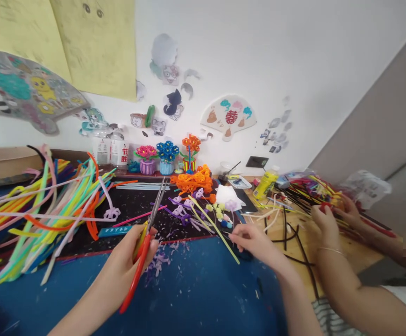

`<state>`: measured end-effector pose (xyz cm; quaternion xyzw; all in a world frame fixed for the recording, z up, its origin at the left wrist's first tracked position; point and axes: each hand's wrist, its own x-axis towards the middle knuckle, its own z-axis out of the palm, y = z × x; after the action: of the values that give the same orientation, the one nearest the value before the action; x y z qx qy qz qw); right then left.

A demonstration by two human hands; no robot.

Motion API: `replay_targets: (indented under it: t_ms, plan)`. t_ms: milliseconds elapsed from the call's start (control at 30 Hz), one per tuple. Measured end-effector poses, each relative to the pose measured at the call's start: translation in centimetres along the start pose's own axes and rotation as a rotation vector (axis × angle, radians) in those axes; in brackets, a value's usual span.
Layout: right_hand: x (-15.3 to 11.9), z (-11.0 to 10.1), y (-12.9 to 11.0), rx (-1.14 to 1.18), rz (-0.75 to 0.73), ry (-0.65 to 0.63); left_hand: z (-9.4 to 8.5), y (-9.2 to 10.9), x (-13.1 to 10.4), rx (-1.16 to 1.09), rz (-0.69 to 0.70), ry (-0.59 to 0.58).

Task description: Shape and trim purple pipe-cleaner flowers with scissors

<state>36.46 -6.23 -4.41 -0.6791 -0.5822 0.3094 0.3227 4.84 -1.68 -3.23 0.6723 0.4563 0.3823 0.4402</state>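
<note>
A blue tabletop (206, 294) spreads before me, lilac scraps (159, 263) and a black mat (129, 198) lying on it; black stems (285, 228) litter the wooden surface (360, 252) to the right.

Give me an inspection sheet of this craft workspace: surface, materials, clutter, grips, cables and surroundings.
Surface: blue tabletop, with purple scraps before a black mat.
Job's things: red-handled scissors, purple flowers, yellow stem.
Clutter: multicoloured stems heaped at left; orange pile behind the purple flowers; yellow bottle at right.
Left grip: around the scissors, blades pointing toward the wall.
Right grip: beside the yellow stem, fingertips close together; whether it holds anything is unclear.
Cables: nothing seen.
Surroundings: another person's hands at right; white wall with fan-shaped pictures.
</note>
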Motion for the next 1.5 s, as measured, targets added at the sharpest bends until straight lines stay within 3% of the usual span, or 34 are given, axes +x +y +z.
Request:
replay_targets:
  t_ms: [167,267,400,633,833,1000,1067,1167,1333,1500]
  plan:
    - [-0.4,0.0,1.3,-0.083,0.118,0.027,0.3,-0.8,0.3,0.012,-0.021,0.042]
    - [0.2,-0.3,0.8,-0.252,0.121,0.119,0.3,-1.8,0.3,0.072,-0.054,0.041]
    - [2.6,-0.1,-0.8,-0.389,0.095,0.290,0.2,-2.4,0.4,0.124,-0.061,0.032]
    - [7.2,2.6,-3.0,-0.318,0.030,0.322,0.3,-1.2,0.5,0.110,-0.073,0.060]
    - [7.1,1.7,-3.1,0.031,-0.011,0.332,0.7,-2.8,0.4,-0.029,-0.078,0.096]
    - [5.5,1.1,-5.2,0.396,-0.127,0.338,0.9,-2.9,0.2,-0.172,-0.064,-0.005]
    - [5.0,2.0,-6.4,0.795,-0.210,0.330,0.7,-2.2,-0.1,-0.184,-0.076,-0.054]
    - [4.7,4.0,-8.4,1.115,-0.281,0.322,0.6,-1.2,-0.7,-0.106,-0.023,-0.031]
    - [4.9,7.4,-11.3,1.439,-0.295,0.275,0.8,-0.1,-1.3,0.109,0.075,-0.020]
    - [5.2,9.7,-13.7,1.568,-0.223,0.193,1.0,0.6,-1.4,0.226,0.111,0.022]
